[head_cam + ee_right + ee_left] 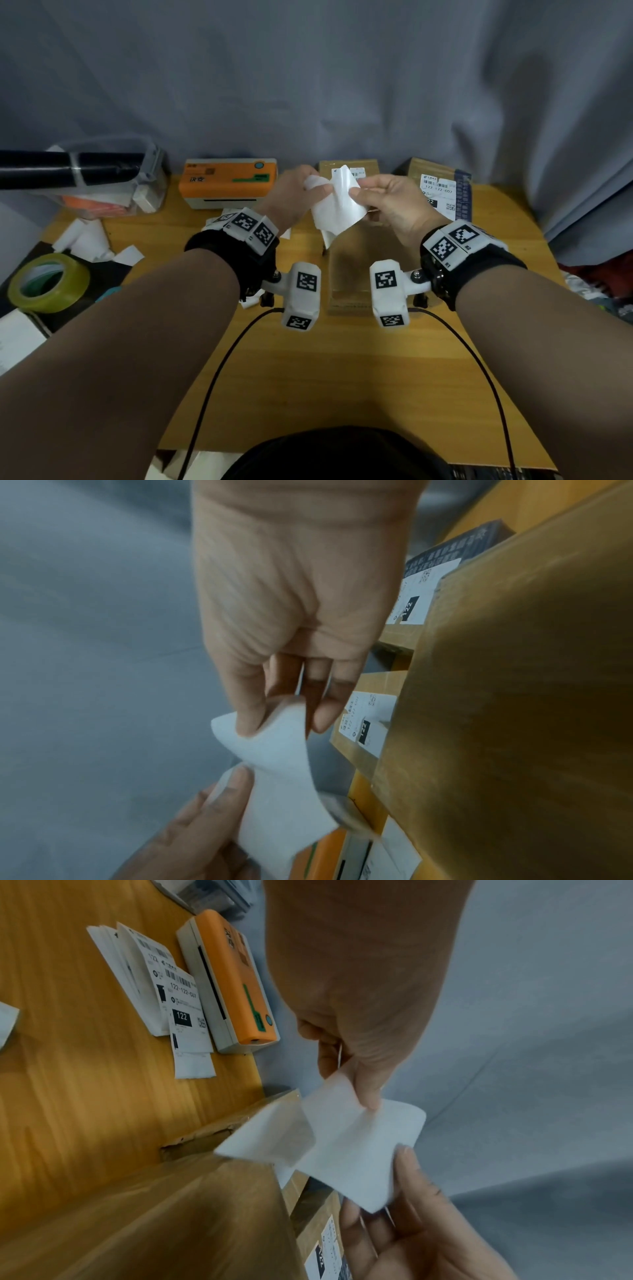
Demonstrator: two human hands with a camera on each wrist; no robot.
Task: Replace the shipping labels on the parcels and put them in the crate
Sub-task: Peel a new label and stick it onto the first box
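I see label printer (228, 186) back-left on table (308, 359), two parcels (442, 192) back-right, tape roll (48, 282) far left.

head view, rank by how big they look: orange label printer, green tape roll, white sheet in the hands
1. orange label printer
2. green tape roll, though it sits nearer the camera, so its rank is unsure
3. white sheet, partly covered by the hands

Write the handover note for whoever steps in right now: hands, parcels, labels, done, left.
Left hand and right hand both pinch a white label sheet in the air, apparently peeling it from its backing.
Below them, the near parcel shows a bare top. Two parcels at the back, middle and right, carry labels.
Printed labels lie by the orange printer.
Left: stick this label, relabel the others as needed, crate all; no crate identifiable.
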